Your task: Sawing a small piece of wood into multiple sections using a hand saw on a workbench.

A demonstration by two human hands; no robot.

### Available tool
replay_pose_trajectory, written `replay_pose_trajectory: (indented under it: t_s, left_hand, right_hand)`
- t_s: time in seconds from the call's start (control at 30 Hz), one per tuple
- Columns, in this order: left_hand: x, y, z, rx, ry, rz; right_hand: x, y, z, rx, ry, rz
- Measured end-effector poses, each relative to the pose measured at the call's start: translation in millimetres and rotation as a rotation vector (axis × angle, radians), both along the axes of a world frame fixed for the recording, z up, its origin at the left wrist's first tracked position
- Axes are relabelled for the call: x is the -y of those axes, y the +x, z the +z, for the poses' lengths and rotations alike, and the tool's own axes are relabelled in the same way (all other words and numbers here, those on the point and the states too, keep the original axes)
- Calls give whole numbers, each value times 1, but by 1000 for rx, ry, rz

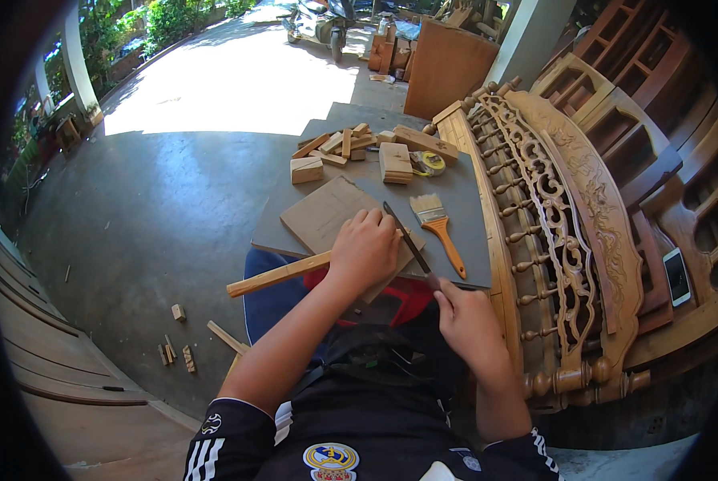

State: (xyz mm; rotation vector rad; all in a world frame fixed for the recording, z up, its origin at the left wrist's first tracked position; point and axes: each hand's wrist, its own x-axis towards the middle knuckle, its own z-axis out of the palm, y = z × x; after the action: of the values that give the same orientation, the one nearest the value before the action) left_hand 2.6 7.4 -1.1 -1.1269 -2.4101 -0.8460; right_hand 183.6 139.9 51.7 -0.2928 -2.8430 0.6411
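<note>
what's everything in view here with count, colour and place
table: one, grey, centre
board: one, brown, on table
wooden stick: one, brown, centre left
thin tool: one, dark, centre
brush: one, orange handle, on table
tape measure: one, yellow, on table
wood blocks: several, brown, table's far side
wood scraps: several, brown, left floor
carved woodwork: several, brown, right
phone: one, white, far right
scooter: one, dark, top
plants: many, green, top left
shirt: one, black, bottom
left hand: one, bare, holding stick
right hand: one, bare, holding thin tool
</note>
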Motion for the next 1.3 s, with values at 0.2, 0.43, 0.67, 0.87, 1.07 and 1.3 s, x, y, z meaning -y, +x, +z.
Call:
replay_pose_trajectory:
  t_s: [0.2, 0.43, 0.67, 0.87, 1.07, 1.3]
  left_hand:
    - [-5, 3, 2, -5, -6, 48]
    - [-3, 1, -2, -37, 56, 55]
    - [-1, -1, -3, -46, 44, 22]
    - [-3, 2, 0, -5, -16, 90]
    - [-2, -1, 0, -12, 14, 22]
    - [-4, -1, 0, -42, 66, -3]
  right_hand:
    - [4, -29, -43, -133, 3, -56]
    - [14, 57, 4, -22, -155, -94]
    - [-7, -23, -21, -51, -88, -19]
    - [1, -2, -40, -134, -86, -35]
    - [8, 60, 13, -23, -103, -59]
    - [-7, -21, -25, -98, -21, 44]
